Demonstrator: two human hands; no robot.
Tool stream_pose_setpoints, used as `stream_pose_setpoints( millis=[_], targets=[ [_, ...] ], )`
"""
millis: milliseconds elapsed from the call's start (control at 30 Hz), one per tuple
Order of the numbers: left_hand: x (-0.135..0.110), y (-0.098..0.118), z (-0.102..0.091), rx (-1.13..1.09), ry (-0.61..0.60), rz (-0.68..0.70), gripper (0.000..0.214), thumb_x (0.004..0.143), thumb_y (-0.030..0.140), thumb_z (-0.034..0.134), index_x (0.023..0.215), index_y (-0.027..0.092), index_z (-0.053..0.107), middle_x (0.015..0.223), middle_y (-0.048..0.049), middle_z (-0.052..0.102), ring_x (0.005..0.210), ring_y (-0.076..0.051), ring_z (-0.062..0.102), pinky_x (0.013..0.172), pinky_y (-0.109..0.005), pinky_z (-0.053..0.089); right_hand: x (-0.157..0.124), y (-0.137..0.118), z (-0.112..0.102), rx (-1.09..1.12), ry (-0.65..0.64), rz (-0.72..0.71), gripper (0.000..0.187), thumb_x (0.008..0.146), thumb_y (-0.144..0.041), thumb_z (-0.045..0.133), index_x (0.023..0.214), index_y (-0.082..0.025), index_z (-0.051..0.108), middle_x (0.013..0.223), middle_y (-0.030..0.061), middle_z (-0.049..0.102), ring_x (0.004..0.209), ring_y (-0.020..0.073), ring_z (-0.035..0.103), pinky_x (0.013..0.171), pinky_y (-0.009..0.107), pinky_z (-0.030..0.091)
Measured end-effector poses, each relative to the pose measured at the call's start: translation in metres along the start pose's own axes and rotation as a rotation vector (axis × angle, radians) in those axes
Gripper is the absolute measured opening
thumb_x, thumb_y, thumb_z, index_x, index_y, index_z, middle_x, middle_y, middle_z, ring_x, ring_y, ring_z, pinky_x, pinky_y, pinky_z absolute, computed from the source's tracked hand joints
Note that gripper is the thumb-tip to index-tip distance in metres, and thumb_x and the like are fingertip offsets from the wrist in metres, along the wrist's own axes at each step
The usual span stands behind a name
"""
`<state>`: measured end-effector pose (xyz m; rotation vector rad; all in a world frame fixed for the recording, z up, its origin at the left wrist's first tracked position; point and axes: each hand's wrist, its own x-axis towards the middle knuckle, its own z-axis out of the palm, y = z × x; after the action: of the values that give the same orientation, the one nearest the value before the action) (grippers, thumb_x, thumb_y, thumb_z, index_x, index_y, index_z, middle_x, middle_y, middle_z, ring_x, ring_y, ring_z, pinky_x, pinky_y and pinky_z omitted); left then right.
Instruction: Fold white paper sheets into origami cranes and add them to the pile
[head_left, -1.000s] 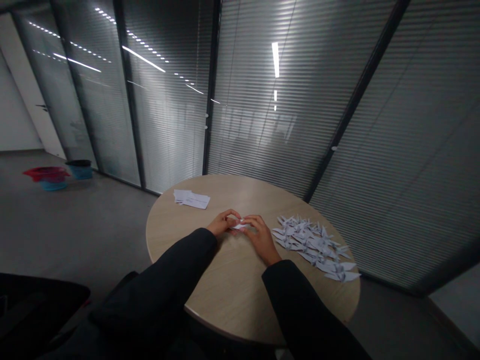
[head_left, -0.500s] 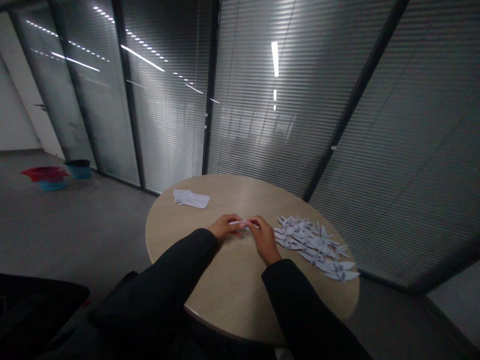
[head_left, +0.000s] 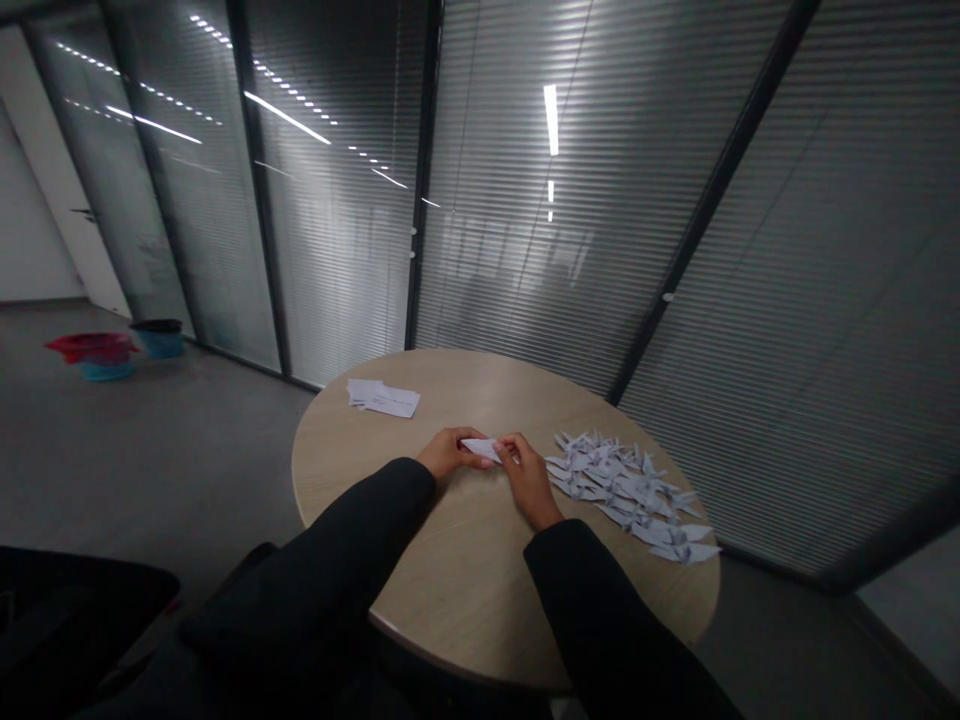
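A small folded piece of white paper [head_left: 481, 448] is held between both hands just above the round wooden table [head_left: 450, 560]. My left hand [head_left: 448, 455] pinches its left end, fingers curled. My right hand [head_left: 527, 478] pinches its right end, fingers closed round it. Both arms wear dark sleeves. To the right of my right hand lies a spread of several folded white paper cranes [head_left: 630, 490]. A small stack of flat white paper sheets [head_left: 382, 398] lies at the table's far left.
Glass walls with shut blinds stand close behind the table. A red basin and blue buckets [head_left: 112, 350] sit on the grey floor at far left. A dark chair [head_left: 67, 610] is at the lower left.
The hands have shifted the paper slightly; it now shows more as a flat pointed shape between the fingers. The hands stay at the same spot on the table.
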<state>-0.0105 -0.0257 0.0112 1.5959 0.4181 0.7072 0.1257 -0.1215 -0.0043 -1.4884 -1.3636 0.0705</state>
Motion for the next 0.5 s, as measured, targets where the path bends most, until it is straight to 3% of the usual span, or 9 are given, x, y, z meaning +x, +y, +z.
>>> stream_pose_setpoints(
  millis=[200,500],
  targets=[
    [-0.001,-0.005,-0.001,-0.096,-0.009,-0.039,0.050,0.045,0.040,0.083,0.079,0.008,0.065,0.066,-0.0053,0.067,0.063,-0.017,0.065,0.067,-0.030,0.051,-0.001,-0.005,0.000,-0.003,-0.030,-0.058,0.019,0.084,-0.037,0.048,0.080,-0.020,0.054,0.078,0.0028,0.060,0.074,0.0175,0.057,0.067,0.029,0.046],
    [-0.001,-0.005,0.000,-0.109,0.006,-0.088,0.049,0.046,0.040,0.082,0.078,0.007,0.067,0.067,-0.0074,0.069,0.064,-0.018,0.066,0.071,-0.031,0.052,0.000,-0.010,-0.004,-0.035,-0.025,-0.171,0.012,0.082,-0.026,0.050,0.085,-0.020,0.060,0.087,0.0058,0.059,0.081,0.0186,0.057,0.067,0.030,0.047]
  ],
)
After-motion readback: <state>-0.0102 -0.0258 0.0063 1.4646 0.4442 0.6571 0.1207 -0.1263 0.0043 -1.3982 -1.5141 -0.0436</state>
